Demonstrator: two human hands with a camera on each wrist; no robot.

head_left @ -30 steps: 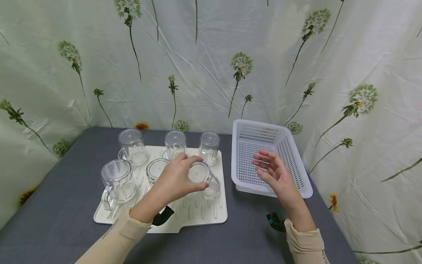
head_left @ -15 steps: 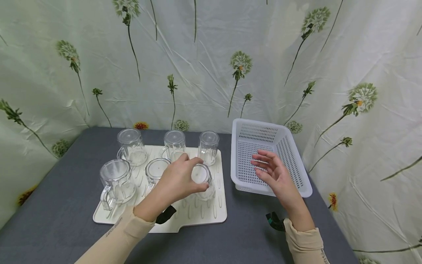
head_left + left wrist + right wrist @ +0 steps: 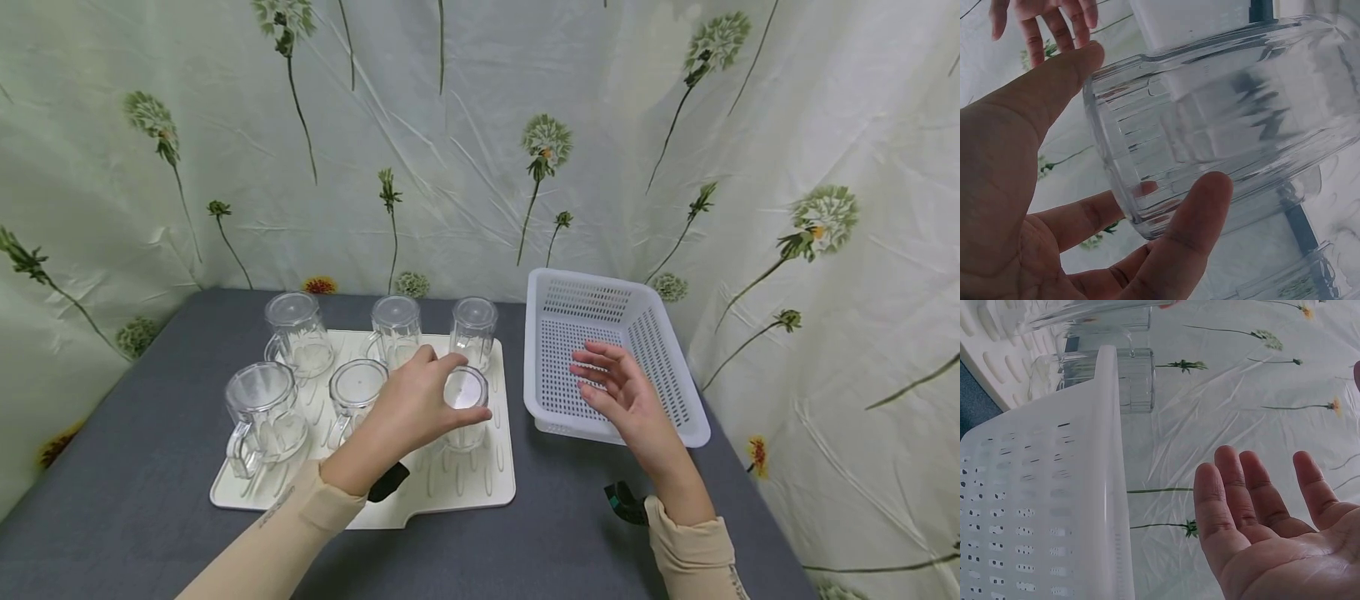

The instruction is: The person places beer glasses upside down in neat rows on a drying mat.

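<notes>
My left hand [image 3: 416, 400] grips a clear glass mug [image 3: 467, 390] near its upturned base, thumb on one side and fingers on the other. It stands bottom-up over the front right of a white ribbed drying board [image 3: 442, 498]. In the left wrist view the fingertips lie along the clear wall of the mug [image 3: 1247, 112]. Beside the hand is another upside-down glass mug [image 3: 358, 385], partly covered by it. My right hand [image 3: 626, 392] hovers over the near part of a white basket with nothing in it, palm turned inward and fingers relaxed.
The white perforated basket [image 3: 533, 358] stands right of the board. More inverted glass mugs occupy the board: one front left [image 3: 262, 408] and three along the back, including the back-right mug [image 3: 474, 333]. A flower-print curtain [image 3: 465, 167] hangs behind the dark table [image 3: 150, 433].
The gripped mug has gone from tilted, with its side showing at the right, to standing more upright and slightly farther right. My left hand moved right with it; the right hand stayed put.
</notes>
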